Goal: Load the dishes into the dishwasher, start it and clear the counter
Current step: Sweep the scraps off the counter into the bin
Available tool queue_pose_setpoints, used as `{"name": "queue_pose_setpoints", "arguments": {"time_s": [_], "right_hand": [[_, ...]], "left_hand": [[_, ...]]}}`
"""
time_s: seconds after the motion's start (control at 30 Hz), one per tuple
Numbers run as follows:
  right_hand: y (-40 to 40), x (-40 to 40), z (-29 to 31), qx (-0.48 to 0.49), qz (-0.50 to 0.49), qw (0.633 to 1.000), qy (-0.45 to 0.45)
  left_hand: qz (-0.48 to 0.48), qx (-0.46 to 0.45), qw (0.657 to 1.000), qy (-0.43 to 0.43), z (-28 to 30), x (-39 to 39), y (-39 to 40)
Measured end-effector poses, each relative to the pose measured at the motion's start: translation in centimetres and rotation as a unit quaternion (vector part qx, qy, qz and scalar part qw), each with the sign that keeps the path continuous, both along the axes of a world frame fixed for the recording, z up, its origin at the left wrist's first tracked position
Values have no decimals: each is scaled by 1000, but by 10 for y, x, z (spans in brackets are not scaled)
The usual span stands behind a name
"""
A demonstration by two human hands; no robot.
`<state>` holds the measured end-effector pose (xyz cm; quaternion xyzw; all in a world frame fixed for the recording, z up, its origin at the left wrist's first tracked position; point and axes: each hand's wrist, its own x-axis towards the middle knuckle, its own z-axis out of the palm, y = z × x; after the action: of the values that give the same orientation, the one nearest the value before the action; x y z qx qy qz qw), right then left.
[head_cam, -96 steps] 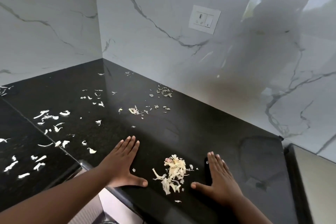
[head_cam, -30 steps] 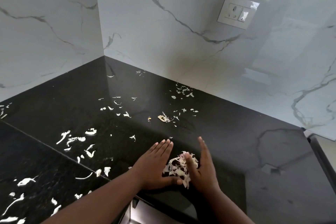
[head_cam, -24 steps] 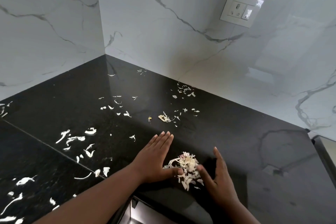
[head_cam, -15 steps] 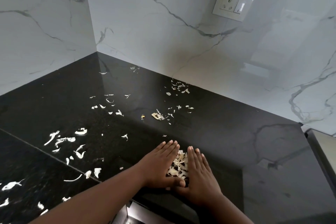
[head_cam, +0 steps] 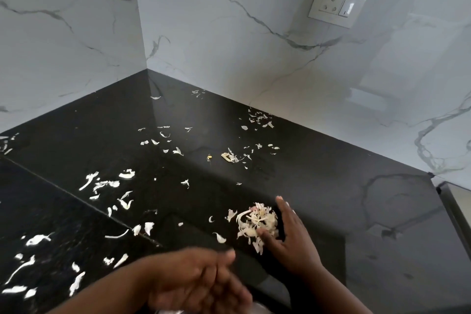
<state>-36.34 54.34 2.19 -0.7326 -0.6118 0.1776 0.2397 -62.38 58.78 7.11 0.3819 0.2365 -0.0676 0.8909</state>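
Observation:
A small heap of pale vegetable peelings lies near the front edge of the black stone counter. My right hand rests flat on the counter against the heap's right side, fingers spread and touching the scraps. My left hand is off the heap, blurred, at the counter's front edge with the palm turned up and cupped; I cannot tell whether it holds scraps. Several loose white peelings are scattered over the left and middle of the counter.
White marble-look walls meet in a corner behind the counter. A wall socket with a switch sits high on the right wall. More scraps lie close to the wall. The counter ends at the right at a dark edge.
My left hand has pulled back from the heap to the counter's front edge and turned palm up. My right hand stays beside the heap, which now lies uncovered with a few scraps strewn leftward.

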Motion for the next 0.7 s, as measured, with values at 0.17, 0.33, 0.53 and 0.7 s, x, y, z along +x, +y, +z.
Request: {"name": "queue_pose_setpoints", "arguments": {"time_s": [0.17,0.33,0.53,0.7], "right_hand": [[8,-7,-4,-56,107,983,-137],[27,-6,-2,-62,185,969,-150],[40,-6,-4,-44,319,940,-111],[54,11,1,19,309,951,13]], "left_hand": [[120,-80,984,108,-51,0,-35],[255,-159,941,153,-78,7,-46],[364,-152,898,196,-92,22,-56],[497,-155,827,211,-93,36,-66]]}}
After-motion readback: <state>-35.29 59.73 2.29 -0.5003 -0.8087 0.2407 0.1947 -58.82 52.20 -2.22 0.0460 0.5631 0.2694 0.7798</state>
